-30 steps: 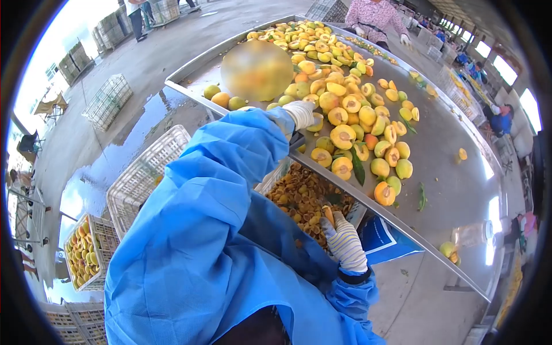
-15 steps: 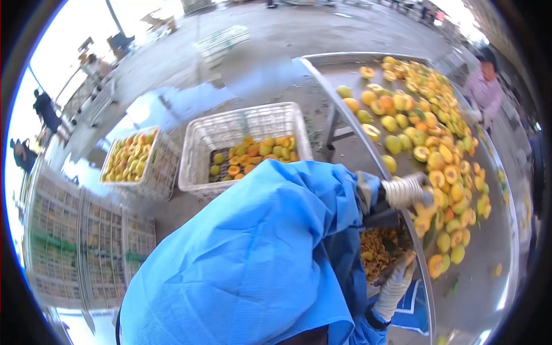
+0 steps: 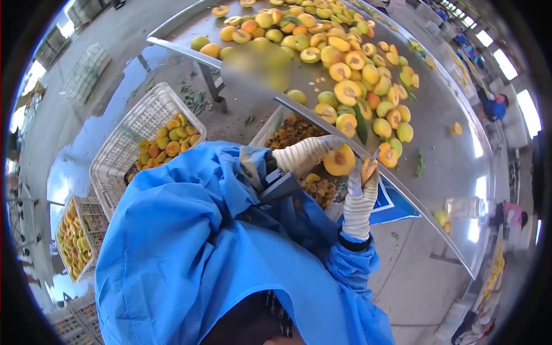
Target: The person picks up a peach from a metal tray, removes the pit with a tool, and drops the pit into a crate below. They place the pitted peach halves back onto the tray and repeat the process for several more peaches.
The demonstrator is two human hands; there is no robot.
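My left hand [image 3: 307,155], in a striped white glove, is closed on a halved peach [image 3: 339,160] just below the metal table's edge, cut face up with a dark hollow at its centre. My right hand [image 3: 360,207], gloved alike, is closed around a small orange piece [image 3: 369,168] with a narrow tip; whether it is a tool or fruit I cannot tell. Beneath my hands is a crate [image 3: 265,131] of brownish fruit scraps. Whole and halved peaches [image 3: 348,92] lie piled on the metal table [image 3: 437,190] beyond them.
Two white crates of fruit stand on the floor at left, a larger one [image 3: 109,164] and a smaller one [image 3: 86,215]. A clear container [image 3: 463,207] lies on the table at right. Blue sheeting [image 3: 397,207] shows below the edge. Other people are at the far right.
The view has swung to the right, so table and crates appear further left. My left hand has drawn back from the fruit pile with a peach half. My hands are now close together.
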